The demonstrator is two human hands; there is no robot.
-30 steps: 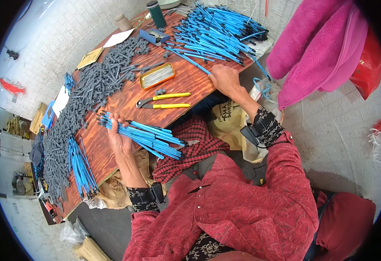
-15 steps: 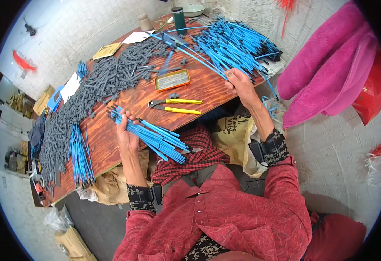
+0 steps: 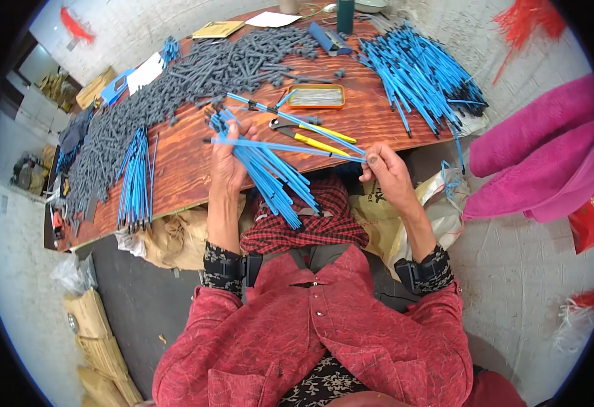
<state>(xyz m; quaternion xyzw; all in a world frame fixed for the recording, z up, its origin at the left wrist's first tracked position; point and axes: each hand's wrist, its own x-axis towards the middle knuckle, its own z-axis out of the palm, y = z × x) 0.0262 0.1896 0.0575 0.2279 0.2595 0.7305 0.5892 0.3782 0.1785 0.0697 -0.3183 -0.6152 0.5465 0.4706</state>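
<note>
My left hand (image 3: 227,163) is closed around a bundle of thin blue rods (image 3: 276,183) with black ends, which slants down to the right over the table's front edge. Between the thumb and fingers of my right hand (image 3: 388,173) are a few long, thin blue rods (image 3: 297,121), pinched at one end. They fan out to the left, one crossing in front of the bundle near my left hand. Pliers (image 3: 337,133) with yellow handles lie on the table behind these rods. Beyond the pliers is a shallow orange-rimmed tin (image 3: 317,106) of thin, pale, needle-like pieces.
A heap of grey plug-like pieces (image 3: 208,74) covers the table's back and left. Blue rods (image 3: 422,78) are piled at right, with a smaller bunch (image 3: 136,180) at the left front edge. A pink towel (image 3: 541,142) hangs right; a dark green cylinder (image 3: 345,17) stands behind.
My right hand has come down and nearer my left, drawing its long rods from the rod pile across to the bundle. My left hand still grips the bundle. The head view has shifted.
</note>
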